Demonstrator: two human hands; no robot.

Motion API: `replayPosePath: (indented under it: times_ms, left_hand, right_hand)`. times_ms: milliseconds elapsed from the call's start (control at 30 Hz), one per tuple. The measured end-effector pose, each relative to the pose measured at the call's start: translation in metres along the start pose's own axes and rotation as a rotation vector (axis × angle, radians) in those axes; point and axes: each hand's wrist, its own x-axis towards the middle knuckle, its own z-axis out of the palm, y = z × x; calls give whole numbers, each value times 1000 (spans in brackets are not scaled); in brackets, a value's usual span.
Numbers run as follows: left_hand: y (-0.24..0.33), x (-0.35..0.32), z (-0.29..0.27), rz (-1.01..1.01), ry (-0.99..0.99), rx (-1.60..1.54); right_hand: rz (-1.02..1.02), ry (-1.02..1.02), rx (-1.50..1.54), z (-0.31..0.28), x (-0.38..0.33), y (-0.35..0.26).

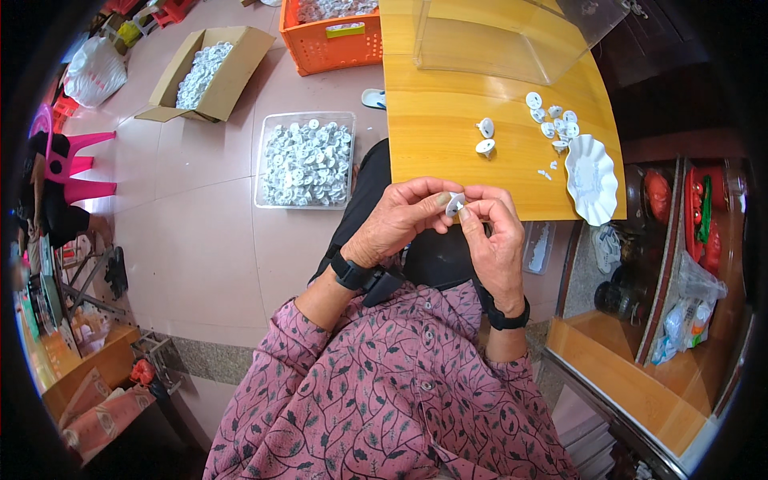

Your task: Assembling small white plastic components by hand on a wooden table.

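Over the table's near edge, my left hand (404, 218) pinches a small white plastic disc (455, 203) with holes in it between thumb and fingers. My right hand (496, 244) is closed at the disc's right side, its thumb and fingertip pinching a tiny white piece against the face; its shape is mostly hidden. Two similar white discs with stems (485, 138) lie on the yellow wooden table (440, 104). A cluster of more such discs (558, 122) sits to the right, beside a few tiny white pegs (546, 174). A white wavy-rimmed plate (602, 148) holds small white bits.
Left of my legs, a clear plastic tub (306, 160) full of white parts stands on the tiled floor. Farther off are an open cardboard box (232, 88) and an orange crate (332, 44), both with white parts. A clear bin (496, 48) stands on the table; shelves (608, 344) flank my right.
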Motion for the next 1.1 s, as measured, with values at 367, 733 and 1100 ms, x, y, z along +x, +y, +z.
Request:
replayPosePath:
  times_ms: [367,733,1100]
  left_hand:
    - [5,-1,5,0,20,104]
    - [4,-1,6,-26,31,115]
    - [5,1,6,-14,-17,-6]
  right_hand:
    - [-33,41,-73,2,1,2]
    - [-111,31,-135,2,7,2]
    - [-14,75,21,0,2,3]
